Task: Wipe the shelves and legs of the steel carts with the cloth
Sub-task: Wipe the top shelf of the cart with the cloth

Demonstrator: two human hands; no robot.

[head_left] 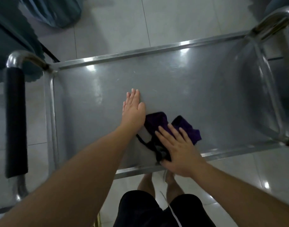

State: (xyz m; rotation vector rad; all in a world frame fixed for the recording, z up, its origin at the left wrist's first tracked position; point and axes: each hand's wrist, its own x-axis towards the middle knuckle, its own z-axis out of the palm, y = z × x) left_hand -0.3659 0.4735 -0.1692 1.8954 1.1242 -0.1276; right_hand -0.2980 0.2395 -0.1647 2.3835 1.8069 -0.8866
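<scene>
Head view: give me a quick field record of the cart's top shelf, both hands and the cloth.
surface: steel cart top shelf, raised rim all round
cloth: purple cloth, bunched, lying on the shelf near the front rim
right hand: right hand flat, fingers straight, pressing on the cloth
left hand: left hand flat, fingers straight, over bare steel just left of the cloth
handle: black padded grip at the cart's left end
floor: pale tiles
</scene>
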